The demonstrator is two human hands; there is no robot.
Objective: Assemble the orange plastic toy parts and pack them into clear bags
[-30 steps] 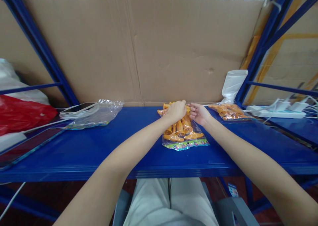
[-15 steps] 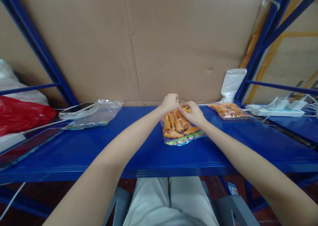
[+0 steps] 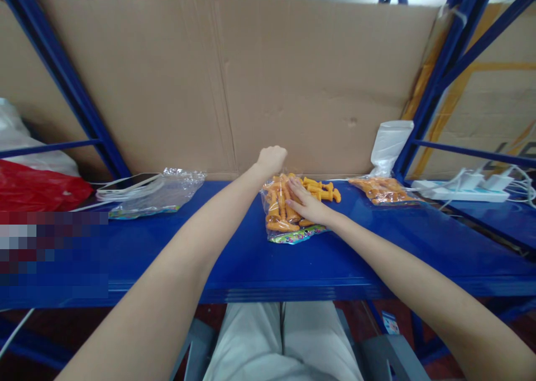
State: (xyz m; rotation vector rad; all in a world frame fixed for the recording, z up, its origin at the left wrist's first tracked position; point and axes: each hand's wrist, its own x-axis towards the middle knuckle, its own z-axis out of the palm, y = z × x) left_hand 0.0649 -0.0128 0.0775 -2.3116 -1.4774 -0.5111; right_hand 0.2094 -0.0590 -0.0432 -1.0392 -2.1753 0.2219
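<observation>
A clear plastic bag [image 3: 288, 237] with a colourful printed strip lies on the blue shelf, filled with orange plastic pieces [image 3: 274, 208] that have knobbed or hammer-like ends. Above the bag's far edge is my left hand [image 3: 273, 158], its fingers curled closed on what looks like the bag's edge; the grip itself is hidden. My right hand [image 3: 307, 203] rests flat on the bag's right part, fingers stretched out. Beyond the right hand, yellow-orange pieces [image 3: 322, 189] show at the bag's far right; whether they are inside it I cannot tell.
A second bag of orange pieces [image 3: 383, 191] lies on the right, beside a white plastic bag [image 3: 390, 143] and a power strip [image 3: 464, 191]. On the left are an empty-looking clear bag [image 3: 176, 194], white cables [image 3: 125, 191] and a red bag [image 3: 42, 185]. Cardboard [image 3: 167, 90] stands behind the shelf.
My left hand has moved left and up, and the bag has shifted slightly left. My right hand has gone from bent fingers at the bag's far end to lying flat on it.
</observation>
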